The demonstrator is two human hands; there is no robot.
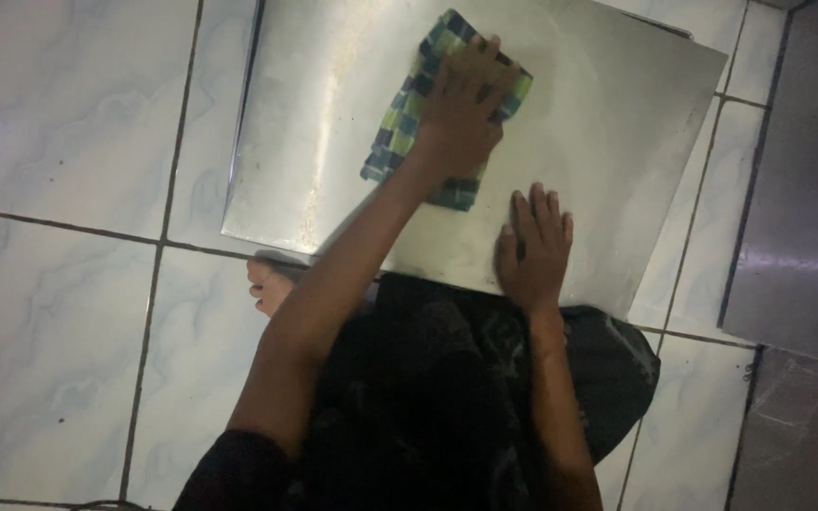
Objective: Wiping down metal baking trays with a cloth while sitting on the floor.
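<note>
A person sits on the pale tiled floor with a large, dull silver metal sheet lying flat on the tiles just beyond the knees, its near edge touching or overlapping the lap of a dark garment. The left hand reaches out to the far middle of the sheet and presses down on a blue-and-green checked cloth. The fingers lie spread over the cloth rather than closed round it, though motion blur makes it hard to say whether the tips curl over its far edge. The cloth trails out from under the palm toward the left and near side. The right hand lies flat on the bare metal near the sheet's near edge, fingers straight and close together, holding nothing. It is just beside the cloth's near corner but apart from it. A bare foot shows at the sheet's near-left corner, and a dark grey panel lies on the floor well off to the right. I judge this to be the middle of a wiping pass, with one hand rubbing and the other steadying. A smeared streak runs down the left part of the sheet, so a further stroke would call for firm downward pressure through the cloth and the bracing hand set so the sheet cannot slide on the smooth tiles.
</note>
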